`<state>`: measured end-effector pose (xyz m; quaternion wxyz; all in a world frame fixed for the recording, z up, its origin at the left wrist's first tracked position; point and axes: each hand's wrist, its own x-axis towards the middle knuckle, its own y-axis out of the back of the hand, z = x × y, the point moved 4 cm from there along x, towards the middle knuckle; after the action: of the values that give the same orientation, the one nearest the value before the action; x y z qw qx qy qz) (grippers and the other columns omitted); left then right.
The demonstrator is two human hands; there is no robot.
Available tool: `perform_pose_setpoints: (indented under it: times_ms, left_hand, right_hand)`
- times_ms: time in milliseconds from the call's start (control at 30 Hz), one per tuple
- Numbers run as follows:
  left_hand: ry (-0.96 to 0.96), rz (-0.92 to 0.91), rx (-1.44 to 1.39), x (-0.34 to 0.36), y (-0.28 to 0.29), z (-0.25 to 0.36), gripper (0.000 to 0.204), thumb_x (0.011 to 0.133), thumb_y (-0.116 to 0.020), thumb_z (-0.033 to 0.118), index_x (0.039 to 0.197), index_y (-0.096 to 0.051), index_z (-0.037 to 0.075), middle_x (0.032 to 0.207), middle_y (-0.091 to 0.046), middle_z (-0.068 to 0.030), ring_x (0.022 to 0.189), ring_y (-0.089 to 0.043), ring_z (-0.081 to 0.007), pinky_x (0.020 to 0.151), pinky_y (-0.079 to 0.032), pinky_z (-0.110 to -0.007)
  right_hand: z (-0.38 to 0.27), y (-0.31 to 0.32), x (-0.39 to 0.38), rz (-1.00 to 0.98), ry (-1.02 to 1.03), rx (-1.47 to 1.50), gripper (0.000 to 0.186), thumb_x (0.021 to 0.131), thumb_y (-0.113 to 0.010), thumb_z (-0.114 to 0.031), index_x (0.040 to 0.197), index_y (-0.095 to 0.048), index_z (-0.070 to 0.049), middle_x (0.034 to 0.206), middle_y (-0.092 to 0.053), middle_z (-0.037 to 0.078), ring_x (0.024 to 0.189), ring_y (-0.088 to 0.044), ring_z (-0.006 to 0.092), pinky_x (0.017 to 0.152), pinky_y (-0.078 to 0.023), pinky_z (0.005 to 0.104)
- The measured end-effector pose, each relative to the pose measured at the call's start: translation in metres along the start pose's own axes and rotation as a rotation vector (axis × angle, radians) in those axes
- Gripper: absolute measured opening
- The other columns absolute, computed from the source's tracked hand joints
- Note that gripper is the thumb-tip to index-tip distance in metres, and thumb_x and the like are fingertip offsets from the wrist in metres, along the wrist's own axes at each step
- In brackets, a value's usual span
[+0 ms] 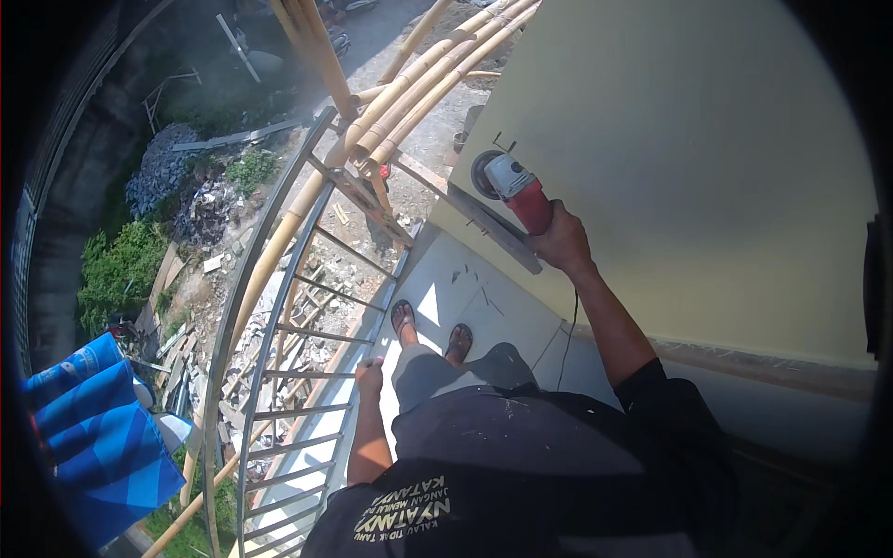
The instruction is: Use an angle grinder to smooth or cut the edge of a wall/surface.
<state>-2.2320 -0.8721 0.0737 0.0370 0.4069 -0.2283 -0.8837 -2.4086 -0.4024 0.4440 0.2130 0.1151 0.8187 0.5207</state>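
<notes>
My right hand (563, 237) grips a red and white angle grinder (523, 197), raised at the cream wall (688, 186), its disc at the upper left end. A cord hangs from it to the tiled floor (544, 339). A board (498, 242) on metal bars projects from the railing side, just below the grinder. My left hand (369, 372) hangs low beside the metal railing (307, 330), fingers curled; whether it holds anything is hidden. My sandalled feet (403, 321) stand on the floor near the railing.
Bamboo poles (419, 93) run along and over the railing at the balcony's left and top. Far below lie rubble (167, 172), loose planks and green plants (126, 274). A blue cloth (102, 428) hangs outside the railing at lower left.
</notes>
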Motion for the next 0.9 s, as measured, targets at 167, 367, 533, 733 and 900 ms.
perform_pose_setpoints:
  times_ms: [167, 367, 533, 733, 900]
  left_hand:
    - [0.432, -0.095, -0.042, -0.009, 0.039, -0.044, 0.039, 0.085, -0.073, 0.035, 0.102, -0.065, 0.001, 0.081, -0.060, -0.0077, 0.070, -0.060, -0.0229, 0.057, -0.048, -0.039]
    - [0.493, -0.083, -0.143, -0.013, 0.065, -0.013, 0.043, 0.089, -0.071, 0.033, 0.116, -0.061, 0.001, 0.095, -0.064, -0.0103, 0.076, -0.064, -0.0233, 0.060, -0.051, -0.038]
    - [0.414, -0.129, -0.158, 0.002, 0.046, 0.053, 0.038, 0.091, -0.069, 0.034, 0.114, -0.063, 0.003, 0.097, -0.065, -0.0084, 0.078, -0.063, -0.0210, 0.065, -0.052, -0.037]
    - [0.348, -0.231, -0.129, 0.015, 0.042, 0.085, 0.049, 0.096, -0.062, 0.038, 0.133, -0.056, 0.007, 0.124, -0.063, -0.0114, 0.100, -0.061, -0.0247, 0.082, -0.051, -0.038]
    - [0.348, -0.234, -0.097, 0.027, 0.048, 0.066, 0.048, 0.096, -0.062, 0.036, 0.134, -0.056, 0.007, 0.124, -0.063, -0.0107, 0.098, -0.062, -0.0236, 0.080, -0.052, -0.038]
  right_hand:
    - [0.008, 0.006, 0.007, 0.060, -0.102, -0.028, 0.063, 0.063, -0.080, -0.028, 0.115, -0.055, -0.002, 0.102, -0.069, 0.023, 0.096, -0.069, 0.0399, 0.084, -0.055, 0.0479]
    - [-0.007, -0.001, 0.008, 0.072, -0.087, 0.008, 0.057, 0.066, -0.079, -0.025, 0.111, -0.053, -0.002, 0.100, -0.068, 0.023, 0.094, -0.069, 0.0406, 0.083, -0.055, 0.0489]
    - [-0.002, -0.009, 0.011, 0.073, -0.094, 0.033, 0.056, 0.067, -0.078, -0.023, 0.112, -0.053, -0.001, 0.099, -0.067, 0.024, 0.092, -0.069, 0.0418, 0.083, -0.056, 0.0495]
    - [-0.010, -0.002, 0.015, 0.051, -0.119, 0.036, 0.058, 0.065, -0.079, -0.021, 0.112, -0.053, 0.000, 0.099, -0.068, 0.023, 0.091, -0.069, 0.0404, 0.082, -0.055, 0.0486]
    - [-0.016, 0.003, 0.018, 0.044, -0.109, 0.056, 0.057, 0.065, -0.079, -0.021, 0.111, -0.053, 0.001, 0.098, -0.068, 0.023, 0.091, -0.069, 0.0404, 0.083, -0.055, 0.0478]
